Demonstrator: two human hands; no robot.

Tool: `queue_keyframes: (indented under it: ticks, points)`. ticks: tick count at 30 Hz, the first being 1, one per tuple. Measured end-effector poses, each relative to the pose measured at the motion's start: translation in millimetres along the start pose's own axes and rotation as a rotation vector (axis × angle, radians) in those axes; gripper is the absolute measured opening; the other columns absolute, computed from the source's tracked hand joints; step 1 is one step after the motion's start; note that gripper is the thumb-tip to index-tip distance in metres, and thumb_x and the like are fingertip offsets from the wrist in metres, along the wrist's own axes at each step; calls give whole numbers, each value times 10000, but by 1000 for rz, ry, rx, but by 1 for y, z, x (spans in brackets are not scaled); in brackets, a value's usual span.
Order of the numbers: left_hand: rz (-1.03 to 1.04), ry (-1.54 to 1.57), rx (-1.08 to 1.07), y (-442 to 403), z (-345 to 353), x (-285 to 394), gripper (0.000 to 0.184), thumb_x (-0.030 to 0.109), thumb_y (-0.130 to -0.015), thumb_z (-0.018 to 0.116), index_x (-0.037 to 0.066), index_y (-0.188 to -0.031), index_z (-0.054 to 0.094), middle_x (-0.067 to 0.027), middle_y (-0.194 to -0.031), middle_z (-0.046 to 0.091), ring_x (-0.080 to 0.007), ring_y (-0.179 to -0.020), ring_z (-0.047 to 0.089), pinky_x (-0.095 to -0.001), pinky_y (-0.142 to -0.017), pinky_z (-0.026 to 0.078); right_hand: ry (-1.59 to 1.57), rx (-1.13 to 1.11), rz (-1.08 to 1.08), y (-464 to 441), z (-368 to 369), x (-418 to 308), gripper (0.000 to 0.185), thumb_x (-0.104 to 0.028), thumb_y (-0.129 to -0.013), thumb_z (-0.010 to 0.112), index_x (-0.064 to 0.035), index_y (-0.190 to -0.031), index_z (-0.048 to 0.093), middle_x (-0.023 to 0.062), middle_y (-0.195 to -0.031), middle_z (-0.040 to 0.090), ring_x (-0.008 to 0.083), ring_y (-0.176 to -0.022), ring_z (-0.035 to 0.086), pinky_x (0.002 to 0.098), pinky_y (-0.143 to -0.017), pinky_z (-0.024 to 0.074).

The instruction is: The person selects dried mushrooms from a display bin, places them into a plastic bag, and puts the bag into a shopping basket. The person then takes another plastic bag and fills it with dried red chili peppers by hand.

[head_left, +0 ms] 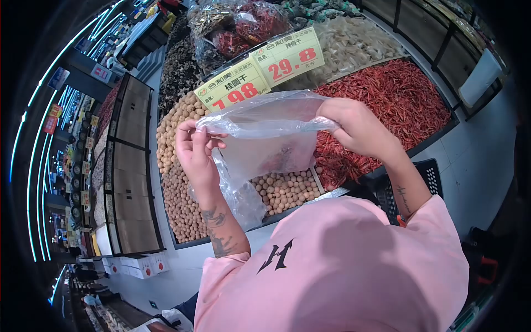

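Note:
A clear plastic bag [271, 146] hangs stretched between my two hands, its mouth spread wide at the top. My left hand [200, 152] pinches one side of the rim between thumb and fingers. On the other side, my right hand [354, 126] is closed around the bag's edge. Below and behind the bag lie round tan dried longans [285, 191], partly seen through the film. Red dried chilies [381, 99] fill the section beneath my right forearm. A second crumpled piece of clear plastic [243, 205] hangs or lies under the bag near my left wrist.
Two yellow price signs [290, 58] stand behind the bag. Past them are pale dried goods [359, 44] and bagged goods [238, 27]. A black basket [428, 174] is at my right; another display counter [130, 166] stands across the aisle at left.

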State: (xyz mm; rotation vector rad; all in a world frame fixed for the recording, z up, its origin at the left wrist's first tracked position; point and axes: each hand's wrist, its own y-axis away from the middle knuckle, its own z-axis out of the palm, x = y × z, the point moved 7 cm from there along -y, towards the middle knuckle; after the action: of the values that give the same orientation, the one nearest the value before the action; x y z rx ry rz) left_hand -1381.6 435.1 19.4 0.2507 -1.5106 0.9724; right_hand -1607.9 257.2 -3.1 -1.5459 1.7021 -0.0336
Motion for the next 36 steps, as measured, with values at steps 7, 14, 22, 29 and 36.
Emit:
queue_keyframes:
  ticks: [7, 14, 22, 29, 36]
  points:
    - [-46, -340, 141, 19, 38, -25, 252, 89, -973, 566, 54, -1179, 425, -1, -701, 551, -54, -549, 497, -192, -517, 399, -70, -179, 59, 19, 44, 21, 168, -145, -884, 587, 3, -905, 665, 183, -909, 644, 369, -910, 630, 461, -832, 499]
    - [-251, -1277, -185, 56, 86, -44, 574, 213, -861, 693, 26, -1335, 429, -152, -655, 647, -330, -617, 646, -423, -608, 503, -64, -183, -27, 29, 48, 30, 167, -151, -831, 621, 3, -883, 655, 179, -906, 648, 364, -915, 636, 463, -843, 506]
    - [-226, -692, -38, 48, 100, -48, 445, -3, -878, 571, 55, -1314, 509, 2, -737, 569, -68, -589, 511, -235, -529, 421, -107, -161, 142, 54, 15, 99, 267, -217, -798, 708, 18, -920, 670, 167, -979, 654, 349, -964, 625, 433, -877, 494]
    - [-268, -409, -15, 37, 130, -61, 273, -8, -938, 539, 30, -1209, 523, 15, -778, 544, -42, -656, 482, -192, -598, 399, -584, -44, 104, 48, 14, 140, 346, -294, -866, 685, 3, -1043, 689, 169, -1094, 671, 291, -886, 673, 373, -812, 535]
    - [-468, -806, -375, 42, 180, -90, 173, 42, -884, 578, -15, -997, 695, -31, -654, 589, -60, -579, 511, -245, -546, 427, -321, -295, 149, 2, 84, 162, 483, -269, -912, 571, 3, -1311, 560, 195, -1236, 630, 363, -1182, 570, 436, -1054, 414]
